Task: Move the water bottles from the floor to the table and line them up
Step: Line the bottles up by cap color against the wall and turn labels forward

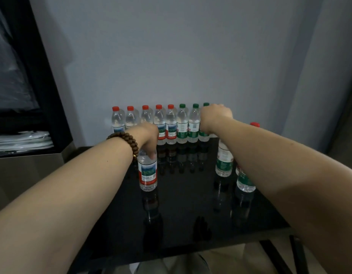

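black table (191,210) | row (171,125) of upright bottles along far edge, at wall | left hand (149,135) grips top of red-label bottle (148,173), upright, just before row, ahead of this hand | right hand (216,115) at row's right end, fingers hidden, grip can't be told | two green-label bottles (223,163) stand loose beneath right arm, not yet in line

1 head-worn wide-angle view, facing forward and down, close over table (191,196), wall (171,56) behind
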Tool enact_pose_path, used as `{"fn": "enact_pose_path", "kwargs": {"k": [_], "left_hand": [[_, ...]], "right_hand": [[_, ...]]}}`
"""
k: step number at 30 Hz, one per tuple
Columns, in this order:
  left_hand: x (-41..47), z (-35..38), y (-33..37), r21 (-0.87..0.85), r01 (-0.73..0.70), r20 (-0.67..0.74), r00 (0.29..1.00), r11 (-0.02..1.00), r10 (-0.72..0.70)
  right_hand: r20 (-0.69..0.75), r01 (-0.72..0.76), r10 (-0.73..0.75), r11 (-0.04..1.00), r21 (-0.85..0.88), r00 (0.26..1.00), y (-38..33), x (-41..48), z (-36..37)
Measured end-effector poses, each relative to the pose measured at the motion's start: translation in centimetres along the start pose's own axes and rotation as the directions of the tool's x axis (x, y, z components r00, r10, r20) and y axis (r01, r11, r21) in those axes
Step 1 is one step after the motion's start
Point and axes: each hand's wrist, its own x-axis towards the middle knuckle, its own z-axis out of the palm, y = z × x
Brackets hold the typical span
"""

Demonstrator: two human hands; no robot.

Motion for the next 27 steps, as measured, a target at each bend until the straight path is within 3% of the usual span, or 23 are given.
{"fn": "enact_pose_path", "kwargs": {"k": [5, 8, 12, 14, 21, 27], "left_hand": [[-0.2, 0.4, -0.2, -0.020, 0.024, -0.006, 1.000, 1.000, -0.024], [0.1, 0.4, -0.5, -0.054, 0.036, 0.009, 0.999, 0.998, -0.035], [1.0, 0.1, -0.6, -0.076, 0.043, 0.026, 0.999, 0.996, -0.041], [1.5, 0.1, -0.6, -0.077, 0.055, 0.039, 0.998, 0.996, -0.052], [3.7, 0.4, -1.2, -0.070, 0.093, 0.022, 0.996, 0.993, -0.092], [6.1, 0.2, -2.1, -0.061, 0.113, 0.020, 0.994, 0.992, -0.112]], "right_hand": [[-0.049, -0.257, 0.254, 0.962, -0.092, 0.966, 6.7, 1.4, -0.7], [0.036, -0.393, 0.397, 0.915, -0.089, 0.917, 10.5, 2.2, -0.2], [0.363, -0.276, 0.277, 0.959, -0.057, 0.890, 12.3, 3.1, 1.0], [0.437, -0.230, 0.261, 0.965, -0.123, 0.861, 12.3, 3.5, 2.0], [0.508, -0.177, 0.244, 0.968, -0.177, 0.826, 13.6, 5.3, 4.3], [0.481, -0.295, 0.218, 0.951, 0.091, 0.849, 13.5, 8.7, 6.2]]}}
